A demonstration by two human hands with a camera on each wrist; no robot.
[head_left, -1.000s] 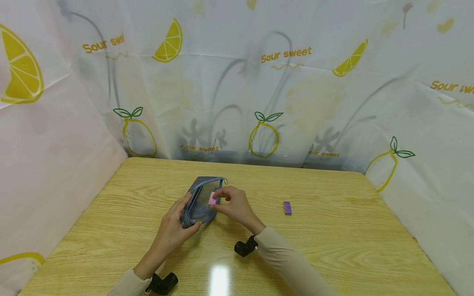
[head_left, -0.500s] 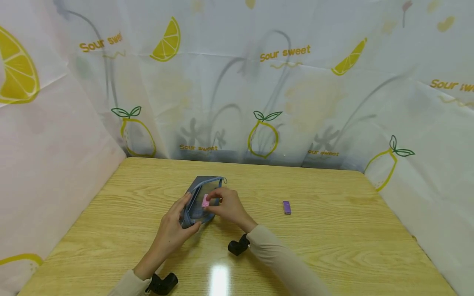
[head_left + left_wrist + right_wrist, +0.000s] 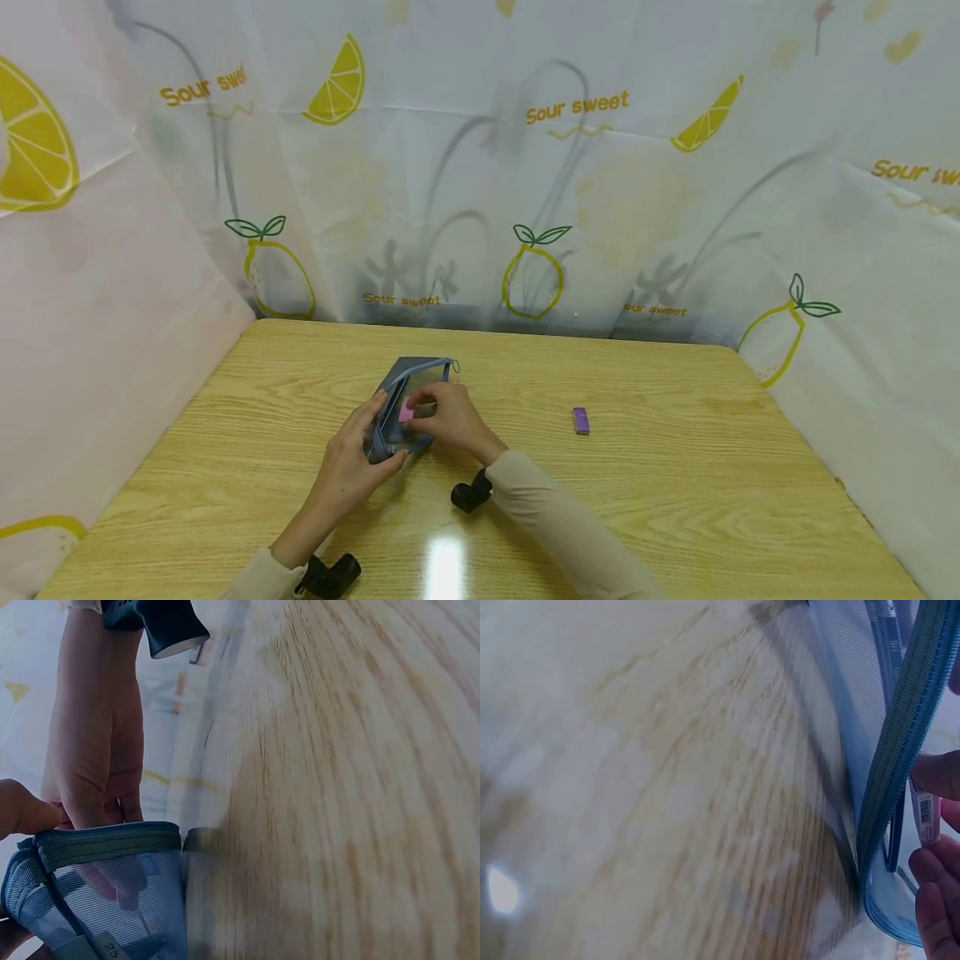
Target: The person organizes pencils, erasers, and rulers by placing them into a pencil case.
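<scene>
A blue mesh zip pouch (image 3: pixel 415 364) stands on the table with its zipped mouth spread open. My left hand (image 3: pixel 347 467) grips its near left side, fingers along one edge and thumb at the front. Between thumb and fingertips, my right hand (image 3: pixel 456 423) pinches a small pink eraser (image 3: pixel 406 410) within the pouch's mouth. A barcode label shows on the eraser (image 3: pixel 928 817) in the right wrist view, just behind the zip edge (image 3: pixel 889 754). Through the mesh (image 3: pixel 150 900) in the left wrist view, the right fingertips appear inside.
A small purple block (image 3: pixel 581 421) of similar size lies on the wooden table (image 3: pixel 675 483), right of the hands. Lemon-printed white sheeting (image 3: pixel 450 167) closes off the back and both sides. Each wrist carries a black camera (image 3: pixel 471 493).
The right hand has moved left with the pink eraser, from the pouch's right side deeper into its mouth. The left hand keeps its grip on the pouch in the same place.
</scene>
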